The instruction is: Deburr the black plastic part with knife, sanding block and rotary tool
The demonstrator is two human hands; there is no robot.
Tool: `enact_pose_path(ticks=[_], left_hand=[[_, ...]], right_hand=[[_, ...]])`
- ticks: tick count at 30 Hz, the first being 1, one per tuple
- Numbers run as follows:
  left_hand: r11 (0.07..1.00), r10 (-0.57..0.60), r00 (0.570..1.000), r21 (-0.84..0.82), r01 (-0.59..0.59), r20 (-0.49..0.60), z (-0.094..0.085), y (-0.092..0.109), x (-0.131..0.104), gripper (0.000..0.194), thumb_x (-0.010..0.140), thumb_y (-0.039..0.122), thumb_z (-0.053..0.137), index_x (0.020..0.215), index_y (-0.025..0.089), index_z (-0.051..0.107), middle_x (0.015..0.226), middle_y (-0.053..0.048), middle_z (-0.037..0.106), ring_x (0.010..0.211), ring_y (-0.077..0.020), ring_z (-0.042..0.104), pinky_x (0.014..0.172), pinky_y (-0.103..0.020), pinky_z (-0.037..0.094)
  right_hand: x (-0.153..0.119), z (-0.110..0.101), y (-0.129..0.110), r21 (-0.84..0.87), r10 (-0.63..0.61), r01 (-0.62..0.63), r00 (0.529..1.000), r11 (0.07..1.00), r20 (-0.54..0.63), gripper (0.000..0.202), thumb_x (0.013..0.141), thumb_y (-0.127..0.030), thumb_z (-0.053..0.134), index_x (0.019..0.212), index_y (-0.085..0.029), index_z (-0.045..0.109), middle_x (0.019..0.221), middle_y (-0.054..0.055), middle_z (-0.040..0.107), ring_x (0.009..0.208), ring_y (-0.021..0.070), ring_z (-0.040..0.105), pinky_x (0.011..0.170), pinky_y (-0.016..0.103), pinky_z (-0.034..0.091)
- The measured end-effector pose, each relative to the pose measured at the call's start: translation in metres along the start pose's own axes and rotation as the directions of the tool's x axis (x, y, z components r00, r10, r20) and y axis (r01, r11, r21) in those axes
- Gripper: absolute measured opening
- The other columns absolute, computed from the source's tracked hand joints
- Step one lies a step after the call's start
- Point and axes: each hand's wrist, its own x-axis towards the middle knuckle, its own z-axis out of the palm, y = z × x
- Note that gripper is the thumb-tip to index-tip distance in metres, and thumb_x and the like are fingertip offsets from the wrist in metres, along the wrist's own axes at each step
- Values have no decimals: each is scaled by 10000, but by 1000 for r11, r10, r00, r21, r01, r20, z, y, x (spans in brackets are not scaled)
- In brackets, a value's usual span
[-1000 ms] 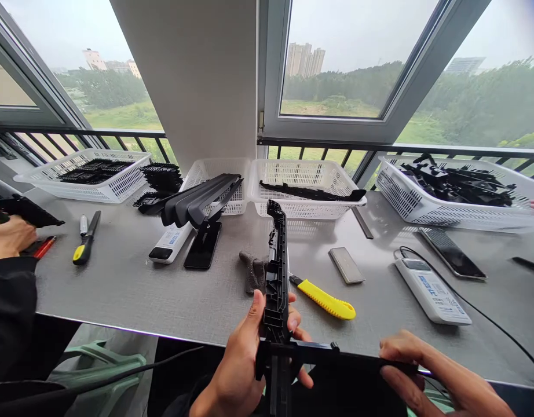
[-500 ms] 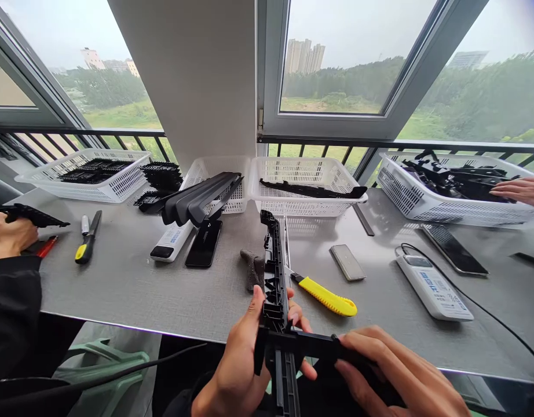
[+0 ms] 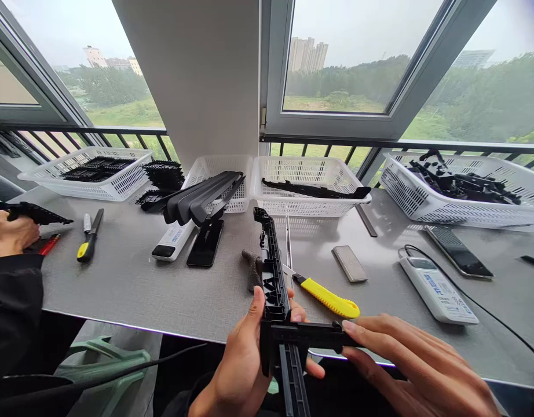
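A long black ribbed plastic part [image 3: 272, 272] points away from me over the table's front edge, with my left hand [image 3: 245, 359] wrapped round it. Crosswise over this part lies a black tool with a sliding bar [image 3: 310, 335], which looks like a caliper. My right hand [image 3: 419, 362] pinches the bar's right end between thumb and fingers. The tool's jaws sit around the long part near my left thumb; their exact contact is hidden. Just beyond my hands lies a yellow utility knife [image 3: 330, 296], its blade beside the part.
White baskets [image 3: 310, 207] with black parts line the window side. Phones [image 3: 205, 243], white power banks [image 3: 438, 289], a silver block [image 3: 350, 263], a brown object [image 3: 252, 269] and a yellow-black tool [image 3: 90, 237] lie on the table [image 3: 163, 295]. Another person's hand [image 3: 10, 231] holds a black part at left.
The crosswise tool now lies more level on the long part, and my right hand has shifted slightly right. The other person's hand at the right basket has left the view.
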Motion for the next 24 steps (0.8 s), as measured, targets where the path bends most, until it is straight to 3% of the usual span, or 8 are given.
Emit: enact_pose_path(ticks=[2,6,12,18,24], left_hand=[[1000,-2,1000,-5,2,-14,-2,-2,0,744,899,804,725,1296,176,693,945,-20,773,653,-282,857,644,-295,609],[1000,-11,999,-22,10,-40,-3,-3,2,759,870,803,761,1279,165,715,914,-12,776,666,-301,869,639,-284,612],[998,7,999,-67,-10,-35,-2,-2,1,716,907,775,742,1250,147,741,888,-12,779,663,-280,867,668,-281,627],[997,28,1000,-72,-28,-9,-3,-3,2,637,1003,719,646,1241,138,752,895,-17,759,704,-277,873,689,-285,643],[998,20,1000,-55,-21,-22,-4,-5,5,658,971,724,692,1251,132,759,893,-25,762,685,-261,853,681,-303,664]], right_hand=[[2,-3,6,-29,-81,82,996,996,27,200,1133,-282,642,1270,-237,780,1094,57,867,935,193,846,925,269,653],[4,-4,9,-64,-112,115,992,991,50,194,1141,-238,624,1298,-220,736,1097,63,855,972,194,833,957,289,631],[6,3,8,-60,-178,178,984,982,1,185,1153,-247,593,1255,-200,740,1011,67,856,867,178,836,841,255,639],[3,7,8,-44,-152,151,988,988,-32,163,1146,-253,605,1202,-207,751,968,61,852,823,171,832,802,238,637],[1,8,9,-48,-90,88,995,995,-35,178,1147,-306,618,1213,-244,771,1000,33,860,832,168,837,805,241,637]])
